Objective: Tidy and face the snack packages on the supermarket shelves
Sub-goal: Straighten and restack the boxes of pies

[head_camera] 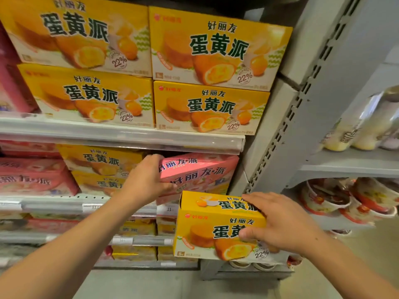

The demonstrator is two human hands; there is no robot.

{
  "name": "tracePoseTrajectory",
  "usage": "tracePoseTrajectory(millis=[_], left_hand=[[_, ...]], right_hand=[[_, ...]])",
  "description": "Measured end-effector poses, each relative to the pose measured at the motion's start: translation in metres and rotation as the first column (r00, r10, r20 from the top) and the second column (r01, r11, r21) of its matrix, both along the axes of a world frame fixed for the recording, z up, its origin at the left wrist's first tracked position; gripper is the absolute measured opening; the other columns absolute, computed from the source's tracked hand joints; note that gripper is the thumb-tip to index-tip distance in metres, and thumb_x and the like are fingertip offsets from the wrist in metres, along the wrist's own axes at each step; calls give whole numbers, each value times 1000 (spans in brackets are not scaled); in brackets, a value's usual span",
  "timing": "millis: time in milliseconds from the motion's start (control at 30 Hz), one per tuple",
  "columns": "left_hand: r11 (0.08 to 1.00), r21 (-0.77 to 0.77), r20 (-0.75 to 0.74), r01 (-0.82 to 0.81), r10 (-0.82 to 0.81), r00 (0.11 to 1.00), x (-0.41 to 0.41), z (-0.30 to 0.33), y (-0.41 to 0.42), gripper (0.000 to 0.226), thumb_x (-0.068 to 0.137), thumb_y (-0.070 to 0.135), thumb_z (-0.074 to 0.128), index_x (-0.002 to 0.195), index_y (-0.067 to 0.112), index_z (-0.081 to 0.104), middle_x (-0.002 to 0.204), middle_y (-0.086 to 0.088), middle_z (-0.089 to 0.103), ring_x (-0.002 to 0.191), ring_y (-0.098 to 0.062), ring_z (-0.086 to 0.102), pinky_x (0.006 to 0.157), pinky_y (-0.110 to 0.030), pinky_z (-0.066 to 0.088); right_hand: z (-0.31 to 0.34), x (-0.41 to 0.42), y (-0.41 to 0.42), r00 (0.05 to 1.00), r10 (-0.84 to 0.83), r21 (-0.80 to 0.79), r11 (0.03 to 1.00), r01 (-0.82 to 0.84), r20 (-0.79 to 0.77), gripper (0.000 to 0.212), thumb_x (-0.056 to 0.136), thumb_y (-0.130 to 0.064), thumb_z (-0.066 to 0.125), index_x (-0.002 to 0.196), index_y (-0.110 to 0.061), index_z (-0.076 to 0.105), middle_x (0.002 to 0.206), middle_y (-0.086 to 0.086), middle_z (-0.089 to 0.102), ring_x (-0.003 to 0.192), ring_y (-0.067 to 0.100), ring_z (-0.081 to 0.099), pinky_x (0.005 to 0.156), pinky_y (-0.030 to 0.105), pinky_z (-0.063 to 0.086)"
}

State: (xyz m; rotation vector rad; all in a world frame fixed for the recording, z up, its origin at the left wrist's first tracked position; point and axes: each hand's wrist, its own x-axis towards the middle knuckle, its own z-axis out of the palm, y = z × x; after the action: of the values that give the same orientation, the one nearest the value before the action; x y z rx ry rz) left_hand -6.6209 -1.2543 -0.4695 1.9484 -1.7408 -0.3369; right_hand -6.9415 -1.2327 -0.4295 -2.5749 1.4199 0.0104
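Both grips are busy: the left hand [145, 180] curls its fingers over the left end of a pink snack box [200, 171] that sits tilted on the second shelf [64, 205], just right of stacked yellow boxes [101, 162]. The right hand [278, 221] clasps a yellow egg-yolk pie box [207, 229] by its right end, in the air in front of the lower shelves. Four large yellow boxes [211, 104] fill the shelf above.

4 boxes [151, 67] stacked on upper shelf [121, 134], tilted box [198, 171] below, held box [218, 225] in front
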Motion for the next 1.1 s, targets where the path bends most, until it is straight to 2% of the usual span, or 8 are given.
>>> tracePoseTrajectory(millis=[167, 333, 433, 533, 700, 833, 933, 1100], left_hand=[[999, -2, -39, 37, -37, 999, 16, -9, 35, 69, 63, 46, 88, 116, 28, 48, 100, 13, 46, 83, -10, 50, 58, -24, 36], [992, 41, -41, 120, -118, 992, 45, -25, 63, 73, 65, 49, 86, 122, 31, 43, 109, 11, 50, 93, -15, 57, 71, -34, 48], [982, 91, -66, 166, -161, 985, 66, -42, 83, 72, 66, 49, 85, 121, 31, 41, 109, 8, 51, 94, -18, 60, 71, -34, 47], [970, 132, -47, 205, -200, 979, 87, -62, 98, 74, 67, 52, 82, 123, 29, 40, 110, 8, 50, 97, -19, 61, 74, -36, 49], [962, 161, -14, 223, -223, 975, 108, -83, 111, 70, 66, 54, 82, 117, 31, 41, 102, 12, 46, 94, -20, 63, 71, -34, 49], [966, 158, 7, 204, -208, 978, 115, -90, 111, 69, 67, 52, 82, 117, 32, 38, 111, 9, 52, 93, -20, 63, 64, -31, 42], [968, 176, -12, 180, -181, 983, 121, -92, 111, 70, 68, 49, 82, 120, 32, 40, 115, 8, 53, 98, -20, 63, 74, -36, 51], [969, 218, 14, 113, -119, 993, 133, -96, 116, 71, 70, 47, 81, 126, 31, 40, 118, 8, 52, 100, -21, 63, 81, -40, 53]], right_hand=[[1, 13, 9, 999, -20, 52, 998, 19, 27, 96, 50, -91, 49, 136, -46, 45, 116, -42, 39, 110, -4, 45, 95, 23, 39], [24, 36, 43, 989, -54, 22, 998, 51, 134, 65, 51, -94, 54, 111, -72, 40, 114, -42, 46, 107, -3, 53, 90, 26, 45], [42, 51, 64, 978, -122, 1, 992, 124, 170, 72, 52, -93, 54, 116, -62, 42, 116, -36, 51, 106, -7, 53, 86, 25, 44], [51, 70, 71, 979, -133, -69, 987, 145, 155, 79, 55, -86, 59, 125, -51, 46, 117, -33, 50, 103, 1, 56, 84, 27, 45], [43, 99, 51, 987, -162, -170, 972, 163, 21, 99, 64, -76, 58, 143, -18, 45, 132, -1, 54, 118, 21, 52, 97, 40, 43], [20, 119, 16, 985, -171, -240, 957, 162, -16, 96, 69, -65, 66, 144, -12, 41, 137, 8, 51, 124, 28, 48, 104, 44, 38], [-3, 127, -12, 985, -171, -289, 944, 160, -13, 89, 72, -54, 75, 143, -13, 41, 136, 6, 52, 124, 29, 48, 108, 52, 34], [-31, 129, -52, 988, -135, -463, 882, 84, -78, 73, 77, -53, 69, 132, -11, 46, 114, 8, 59, 106, 32, 53, 89, 49, 41]])
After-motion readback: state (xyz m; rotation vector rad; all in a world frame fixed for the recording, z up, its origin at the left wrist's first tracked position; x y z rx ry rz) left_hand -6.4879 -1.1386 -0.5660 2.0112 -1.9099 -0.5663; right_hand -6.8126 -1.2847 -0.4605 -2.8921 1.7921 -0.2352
